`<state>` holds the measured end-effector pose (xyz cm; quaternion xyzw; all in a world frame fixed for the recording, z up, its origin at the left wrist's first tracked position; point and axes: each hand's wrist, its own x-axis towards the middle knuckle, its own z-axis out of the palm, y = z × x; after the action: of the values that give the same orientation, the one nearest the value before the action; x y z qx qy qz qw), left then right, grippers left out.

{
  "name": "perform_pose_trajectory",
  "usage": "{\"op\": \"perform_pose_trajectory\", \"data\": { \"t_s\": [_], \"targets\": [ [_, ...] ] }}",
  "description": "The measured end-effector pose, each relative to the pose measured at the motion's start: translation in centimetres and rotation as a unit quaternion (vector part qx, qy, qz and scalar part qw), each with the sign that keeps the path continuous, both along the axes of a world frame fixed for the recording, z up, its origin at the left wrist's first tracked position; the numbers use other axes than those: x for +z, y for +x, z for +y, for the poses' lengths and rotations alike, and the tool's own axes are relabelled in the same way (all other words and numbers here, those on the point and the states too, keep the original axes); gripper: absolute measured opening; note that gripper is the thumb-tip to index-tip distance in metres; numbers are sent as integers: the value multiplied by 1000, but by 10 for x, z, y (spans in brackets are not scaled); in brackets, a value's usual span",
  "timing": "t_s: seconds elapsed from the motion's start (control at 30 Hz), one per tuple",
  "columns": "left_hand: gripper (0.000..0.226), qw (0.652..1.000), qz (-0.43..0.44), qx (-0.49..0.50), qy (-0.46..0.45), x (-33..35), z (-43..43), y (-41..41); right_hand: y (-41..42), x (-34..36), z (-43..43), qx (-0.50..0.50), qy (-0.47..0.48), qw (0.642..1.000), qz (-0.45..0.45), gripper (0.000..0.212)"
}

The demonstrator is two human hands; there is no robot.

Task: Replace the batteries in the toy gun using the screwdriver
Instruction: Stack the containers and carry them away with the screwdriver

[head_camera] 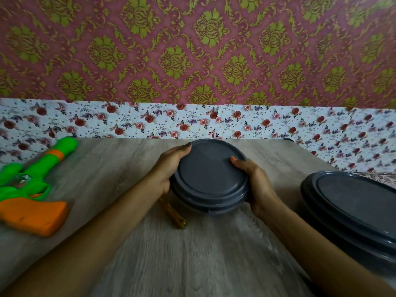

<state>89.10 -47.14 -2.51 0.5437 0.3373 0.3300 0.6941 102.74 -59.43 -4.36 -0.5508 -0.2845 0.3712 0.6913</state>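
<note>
A green and orange toy gun (32,185) lies on its side at the table's left edge, barrel pointing away from me. A round grey lidded container (209,176) sits at the table's middle. My left hand (169,168) grips its left side and my right hand (255,185) grips its right side, thumb on the lid. A screwdriver with a yellow translucent handle (174,215) lies on the table just under my left wrist, its tip hidden behind the hand and container.
A larger grey lidded container (353,211) stands at the right, cut off by the frame edge. The wooden table (192,254) backs onto a wall with floral paper. Bare tabletop lies in front of the small container.
</note>
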Motion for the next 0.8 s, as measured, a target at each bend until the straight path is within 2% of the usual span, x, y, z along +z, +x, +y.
{"op": "perform_pose_trajectory", "data": {
  "t_s": [0.13, 0.2, 0.3, 0.47, 0.53, 0.63, 0.7, 0.8],
  "targets": [
    [41, 993, 14, 107, -40, -15, -9, 14, -1, -4, 4, 14, -5, 998, 69, 53],
    [41, 995, 36, 81, -55, -16, -12, 15, 3, -4, 3, -10, -8, 998, 67, 49],
    [36, 997, 15, 28, -69, -8, -9, 9, 8, -2, 1, -5, -8, 998, 60, 47],
    [41, 987, -18, 149, -65, -22, -11, 18, -7, -7, 4, 42, -13, 996, 80, 81],
    [43, 983, -19, 172, -66, -27, -13, 21, -10, -9, 3, 27, -3, 997, 77, 75],
    [43, 991, -7, 115, -71, -21, -11, 16, -3, -3, 0, 9, -2, 998, 63, 52],
    [42, 994, 2, 87, -69, -16, -11, 12, 2, 1, -1, 17, -30, 998, 49, 48],
    [43, 992, 11, 105, -63, -18, -13, 12, 1, 1, -2, 37, -61, 997, 40, 49]
  ]
}}
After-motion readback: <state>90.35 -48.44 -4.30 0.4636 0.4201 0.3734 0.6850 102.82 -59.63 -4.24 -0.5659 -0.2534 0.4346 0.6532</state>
